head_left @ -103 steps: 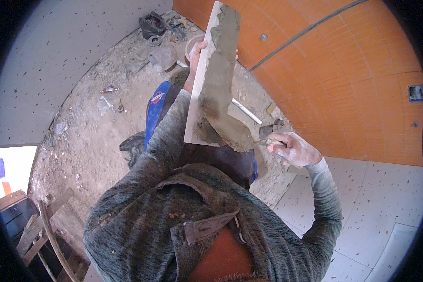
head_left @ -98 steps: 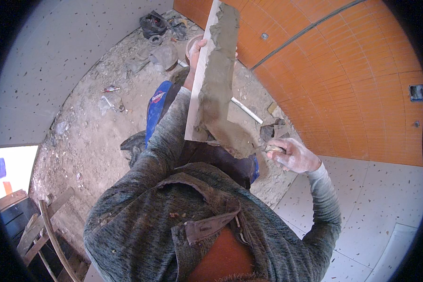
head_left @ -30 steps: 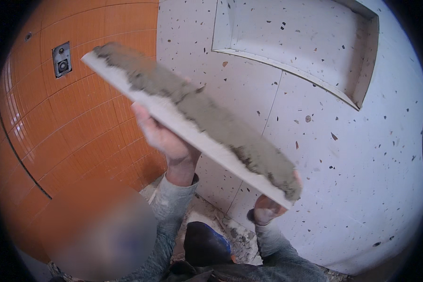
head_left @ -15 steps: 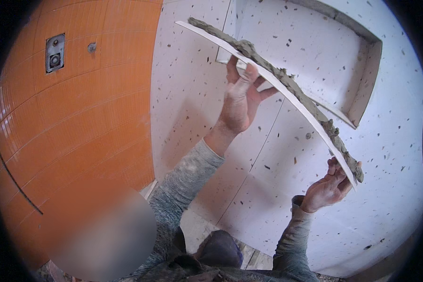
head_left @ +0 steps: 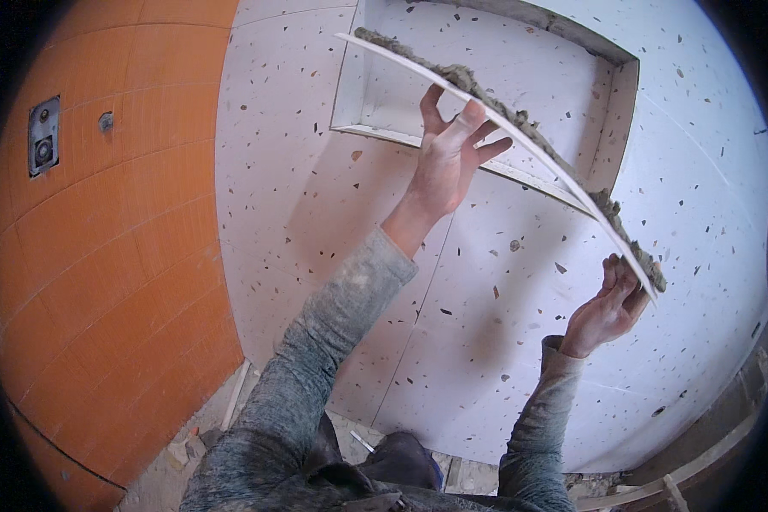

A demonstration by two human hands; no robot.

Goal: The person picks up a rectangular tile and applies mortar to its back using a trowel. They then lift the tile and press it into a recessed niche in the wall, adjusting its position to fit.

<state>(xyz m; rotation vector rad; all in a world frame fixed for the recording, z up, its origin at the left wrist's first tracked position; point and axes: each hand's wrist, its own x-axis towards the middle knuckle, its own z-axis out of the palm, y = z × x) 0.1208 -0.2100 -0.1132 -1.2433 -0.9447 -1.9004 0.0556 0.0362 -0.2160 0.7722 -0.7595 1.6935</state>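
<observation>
A long, thin white tile strip [head_left: 538,156] slants from upper left down to the right, seen nearly edge-on. Lumpy grey tile adhesive [head_left: 458,77] is spread along its upper, far face. My left hand [head_left: 449,158] holds the strip near its middle from below, with the fingers apart and the thumb up against its near side. At the strip's lower right end, my right hand [head_left: 604,314] grips it between thumb and fingers. Behind the strip is a rectangular recessed niche [head_left: 382,133] in the speckled white wall, partly covered by it.
Speckled white tiles [head_left: 384,256] cover the wall before me. On the left stands an orange tiled wall [head_left: 119,239] with a metal fitting box [head_left: 44,136] and a round pipe outlet [head_left: 106,122]. Rubble [head_left: 183,448] lies on the floor; a curved pale rail [head_left: 708,461] is at lower right.
The view has turned right, so walls and niche sit further left in the picture. The strip, still in both hands, has shifted rightward against the niche, and its right end is slightly higher.
</observation>
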